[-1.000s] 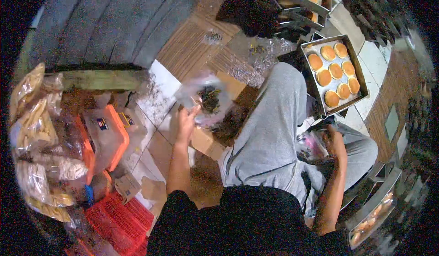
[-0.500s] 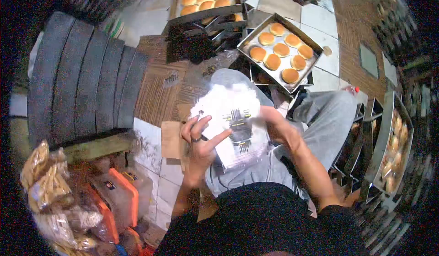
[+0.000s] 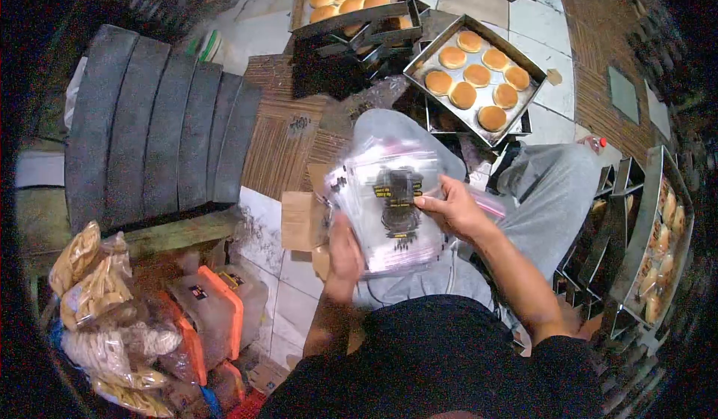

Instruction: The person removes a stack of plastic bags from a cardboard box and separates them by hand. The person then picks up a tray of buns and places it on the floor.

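A stack of clear printed plastic bags (image 3: 396, 232) lies over my lap, its sheets slightly fanned, with black and yellow print on top. My right hand (image 3: 455, 208) pinches the right edge of the stack, thumb on top. Along the left edge, my left hand (image 3: 345, 251) is pressed against the bags, its fingers partly hidden and blurred. Beyond my knees, a metal tray (image 3: 415, 66) of round golden buns (image 3: 477, 75) rests on other trays.
Another bun tray (image 3: 348, 22) stands on a stack at the top. A cardboard box (image 3: 298, 221) sits left of the bags. Bagged goods (image 3: 97, 292) and orange-rimmed containers (image 3: 233, 314) are at lower left. At right is a tray of filled buns (image 3: 658, 254).
My left hand has moved from the top of the bags to their left edge. The right hand now shows clearly gripping the right edge. The view has shifted slightly.
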`<state>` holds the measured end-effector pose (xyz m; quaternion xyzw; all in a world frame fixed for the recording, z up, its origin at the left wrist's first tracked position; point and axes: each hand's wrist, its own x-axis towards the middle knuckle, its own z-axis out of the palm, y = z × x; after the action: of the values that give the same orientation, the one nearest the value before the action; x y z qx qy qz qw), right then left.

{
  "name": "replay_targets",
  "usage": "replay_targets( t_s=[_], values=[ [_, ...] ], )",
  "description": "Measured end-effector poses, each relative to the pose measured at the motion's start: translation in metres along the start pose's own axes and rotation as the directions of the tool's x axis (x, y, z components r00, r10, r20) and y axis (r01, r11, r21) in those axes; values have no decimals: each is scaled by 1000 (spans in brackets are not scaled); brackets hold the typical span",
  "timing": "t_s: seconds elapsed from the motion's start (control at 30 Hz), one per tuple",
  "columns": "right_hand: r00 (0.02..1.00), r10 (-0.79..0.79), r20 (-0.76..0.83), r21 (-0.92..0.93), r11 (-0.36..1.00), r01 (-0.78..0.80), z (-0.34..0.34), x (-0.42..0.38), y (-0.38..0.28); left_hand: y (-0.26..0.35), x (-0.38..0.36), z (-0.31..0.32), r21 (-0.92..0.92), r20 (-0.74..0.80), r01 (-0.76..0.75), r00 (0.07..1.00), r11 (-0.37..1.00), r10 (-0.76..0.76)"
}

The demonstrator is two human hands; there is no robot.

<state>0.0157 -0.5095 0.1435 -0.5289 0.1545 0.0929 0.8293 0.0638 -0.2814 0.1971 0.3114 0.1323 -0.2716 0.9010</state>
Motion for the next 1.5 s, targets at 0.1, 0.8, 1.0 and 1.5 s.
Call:
replay_targets(
  t_s=[0.1, 0.8, 1.0, 1.5],
  values=[
    [992, -12, -129, -313, 949, -29, 17, -3, -17, -1, 13, -17, 702, -73, -99, 975, 705, 209],
    [997, 80, -14, -590, 804, -73, 64, 22, -15, -1, 29, -21, 303, -144, 134, 985, 943, -94],
    [998, 59, -12, -560, 827, -55, 61, 17, -28, -5, 34, -31, 448, -158, 174, 981, 877, -114],
    [1000, -24, -2, -551, 835, 19, 42, 20, -8, -9, 38, 4, 646, -221, 189, 974, 740, -55]
  ],
)
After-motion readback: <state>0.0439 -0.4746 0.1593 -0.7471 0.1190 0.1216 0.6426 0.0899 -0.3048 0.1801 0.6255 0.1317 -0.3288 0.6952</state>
